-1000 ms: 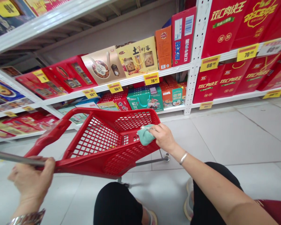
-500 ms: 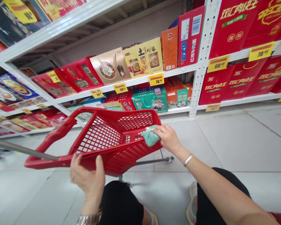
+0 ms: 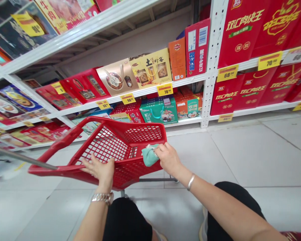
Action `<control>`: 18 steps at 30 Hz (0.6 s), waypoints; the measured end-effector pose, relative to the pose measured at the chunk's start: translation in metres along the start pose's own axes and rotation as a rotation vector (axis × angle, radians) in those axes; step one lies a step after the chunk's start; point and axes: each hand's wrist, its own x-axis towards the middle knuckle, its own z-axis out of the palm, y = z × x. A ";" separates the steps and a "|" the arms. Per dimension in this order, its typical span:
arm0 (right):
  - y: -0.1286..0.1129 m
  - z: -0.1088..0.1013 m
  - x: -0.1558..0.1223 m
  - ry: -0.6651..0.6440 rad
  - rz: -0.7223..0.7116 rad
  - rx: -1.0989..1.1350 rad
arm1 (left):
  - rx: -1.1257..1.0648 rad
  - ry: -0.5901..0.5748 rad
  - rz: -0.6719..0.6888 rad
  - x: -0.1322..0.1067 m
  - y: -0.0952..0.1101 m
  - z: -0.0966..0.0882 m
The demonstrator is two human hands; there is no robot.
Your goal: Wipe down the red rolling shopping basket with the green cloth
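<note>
A red plastic shopping basket (image 3: 130, 134) on a wheeled frame stands tilted in front of me. My left hand (image 3: 100, 169) grips its near rim, fingers curled over the edge. My right hand (image 3: 167, 158) presses a folded teal cloth (image 3: 148, 155) against the basket's right rim, fingers closed on the cloth. A silver watch is on my left wrist and a bangle on my right. The basket looks empty inside.
White store shelves (image 3: 150, 89) with boxed gift sets and yellow price tags run across the back. A grey metal handle bar (image 3: 22, 157) sticks out at left. My black-trousered knees (image 3: 126, 217) are at the bottom, over a pale tiled floor (image 3: 253, 150).
My left hand has moved right along the basket from the handle end to the near rim. My right hand with the cloth has slid slightly left along the right rim.
</note>
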 end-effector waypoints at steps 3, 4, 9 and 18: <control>-0.020 -0.004 -0.005 -0.044 -0.045 -0.010 | 0.024 -0.043 0.085 0.016 -0.016 -0.004; -0.025 -0.005 -0.007 -0.060 -0.069 -0.005 | 0.038 -0.066 0.113 0.022 -0.022 -0.007; -0.034 -0.003 -0.010 -0.127 -0.173 0.029 | 0.109 -0.154 0.127 0.053 -0.048 -0.024; 0.013 0.019 -0.005 0.101 -0.208 0.062 | 0.160 -0.241 0.116 0.085 -0.079 -0.039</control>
